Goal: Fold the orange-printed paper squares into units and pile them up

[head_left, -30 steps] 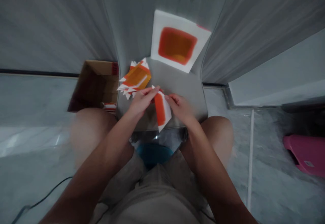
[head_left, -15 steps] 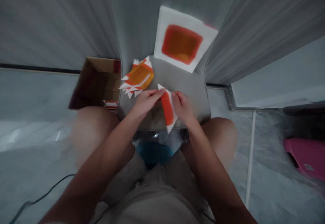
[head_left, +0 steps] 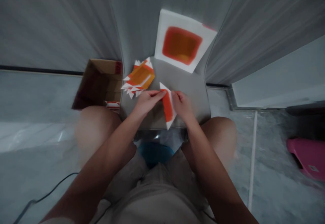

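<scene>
Between my two hands is a folded sheet of paper, orange-red with white pointed ends, held over the front of a grey chair seat. My left hand pinches its upper left edge between thumb and fingers. On the other side, my right hand grips the upper right edge with curled fingers. To the left of the paper lies a pile of folded papers, orange and red with white points. A stack of white square sheets with an orange-red printed middle leans at the back of the seat.
An open cardboard box stands on the floor to the left, with a red and white piece inside. A blue object is under the seat. On the right floor sits a pink plastic item. A black cable runs at lower left.
Both hands keep hold of the folded paper, which looks slightly narrower now. The view has shifted a little; the pile and the sheets stay in place on the chair.
</scene>
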### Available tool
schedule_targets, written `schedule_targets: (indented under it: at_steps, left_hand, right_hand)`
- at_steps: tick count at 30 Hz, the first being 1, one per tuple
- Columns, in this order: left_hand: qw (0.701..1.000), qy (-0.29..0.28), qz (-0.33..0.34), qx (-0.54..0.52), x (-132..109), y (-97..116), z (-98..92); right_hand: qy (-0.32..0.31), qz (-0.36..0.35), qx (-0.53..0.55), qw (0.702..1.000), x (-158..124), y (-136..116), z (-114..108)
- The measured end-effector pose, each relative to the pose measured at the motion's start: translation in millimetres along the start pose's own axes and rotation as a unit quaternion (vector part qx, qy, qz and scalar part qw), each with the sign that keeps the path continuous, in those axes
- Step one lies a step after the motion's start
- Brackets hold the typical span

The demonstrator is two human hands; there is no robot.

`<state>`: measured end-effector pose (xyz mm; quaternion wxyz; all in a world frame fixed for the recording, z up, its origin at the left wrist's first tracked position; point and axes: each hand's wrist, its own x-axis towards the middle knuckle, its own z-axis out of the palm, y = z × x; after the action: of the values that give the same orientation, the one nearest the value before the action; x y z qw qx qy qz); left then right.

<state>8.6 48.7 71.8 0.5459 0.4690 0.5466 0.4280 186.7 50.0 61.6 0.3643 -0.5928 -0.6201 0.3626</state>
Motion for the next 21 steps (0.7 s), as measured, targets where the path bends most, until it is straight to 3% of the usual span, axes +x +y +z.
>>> schedule_targets:
  at_steps: [7,13,17,21]
  left_hand:
    - [0.999,0.015,0.014,0.024,6,-12,0.3]
    - [0.998,-0.037,-0.028,0.034,2,-4,0.7]
    - [0.997,-0.023,-0.001,0.080,18,4,-4.8]
    - [0.992,-0.044,0.031,0.114,43,17,-10.1]
  right_hand:
    - [-0.011,0.035,0.046,0.998,0,3,0]
    - [0.015,0.016,0.036,0.999,5,6,-8]
    - [-0.006,0.013,0.045,0.999,20,3,-14]
    - [-0.039,0.010,0.053,0.998,45,0,-21]
